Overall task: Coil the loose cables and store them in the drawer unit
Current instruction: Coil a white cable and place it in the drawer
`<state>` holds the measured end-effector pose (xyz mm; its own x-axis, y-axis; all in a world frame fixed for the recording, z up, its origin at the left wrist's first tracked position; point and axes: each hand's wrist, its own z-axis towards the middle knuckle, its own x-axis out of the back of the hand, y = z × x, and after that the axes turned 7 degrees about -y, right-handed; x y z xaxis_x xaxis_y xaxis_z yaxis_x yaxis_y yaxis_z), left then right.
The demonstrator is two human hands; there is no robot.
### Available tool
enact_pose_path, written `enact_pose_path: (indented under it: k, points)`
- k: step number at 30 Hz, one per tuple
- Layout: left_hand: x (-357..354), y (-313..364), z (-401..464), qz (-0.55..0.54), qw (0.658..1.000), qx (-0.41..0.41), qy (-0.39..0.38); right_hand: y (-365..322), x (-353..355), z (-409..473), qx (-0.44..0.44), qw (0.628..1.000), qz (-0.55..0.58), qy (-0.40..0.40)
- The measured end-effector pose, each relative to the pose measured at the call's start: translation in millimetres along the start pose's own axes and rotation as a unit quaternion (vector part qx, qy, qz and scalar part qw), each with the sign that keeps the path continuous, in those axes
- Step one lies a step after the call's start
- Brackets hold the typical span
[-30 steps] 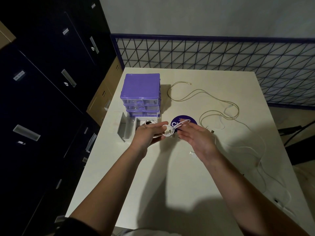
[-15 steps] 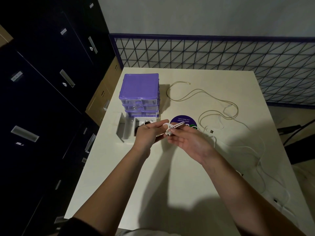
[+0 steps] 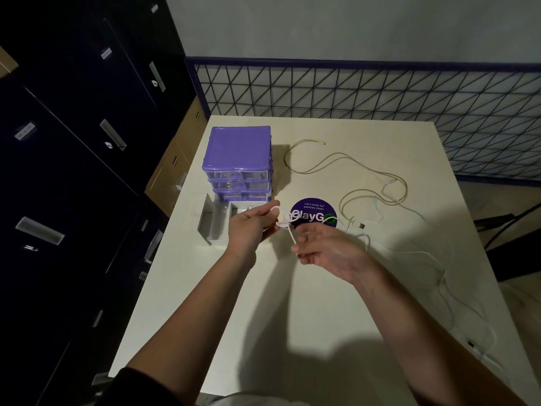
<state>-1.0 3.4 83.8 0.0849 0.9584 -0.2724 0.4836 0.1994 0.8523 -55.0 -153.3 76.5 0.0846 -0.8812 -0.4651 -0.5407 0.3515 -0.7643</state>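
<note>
A purple drawer unit [image 3: 238, 155] with clear drawers stands at the table's left. One drawer [image 3: 218, 221] is pulled out and sits on the table in front of it. My left hand [image 3: 251, 227] grips a small coil of white cable [image 3: 282, 219] just right of that drawer. My right hand [image 3: 325, 249] pinches the free end of the same cable below the coil. A beige cable [image 3: 345, 162] lies loose behind, and a long white cable [image 3: 448, 276] trails along the table's right side.
A round purple sticker [image 3: 314, 212] is on the white table [image 3: 322, 317]. Dark filing cabinets [image 3: 73, 171] stand to the left, a wire mesh fence [image 3: 380, 106] behind, and cardboard boxes [image 3: 172, 168] fill the gap between.
My right hand has drawn back toward me and lower, pulling the cable's end down from the coil. My left hand has stayed by the open drawer.
</note>
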Motion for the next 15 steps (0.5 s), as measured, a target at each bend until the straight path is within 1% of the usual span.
enact_pose_path:
  k: [4, 9, 12, 15]
  points:
    - [-2.0, 3.2, 0.8, -0.004, 0.999, -0.027, 0.036, 0.7, 2.3, -0.9, -0.051, 0.992, -0.118, 0.003]
    - [1.8, 10.3, 2.8, -0.016, 0.997, -0.054, 0.058, 0.4, 4.8, -4.6, -0.094, 0.965, -0.242, 0.031]
    - [1.6, 8.0, 2.2, -0.009, 0.996, -0.061, 0.061, -1.8, 4.6, -5.1, -0.118, 0.949, -0.290, 0.029]
    - [-0.4, 3.5, 0.3, 0.008, 0.998, -0.052, 0.042, 0.8, 3.7, 0.3, -0.137, 0.931, -0.337, 0.045]
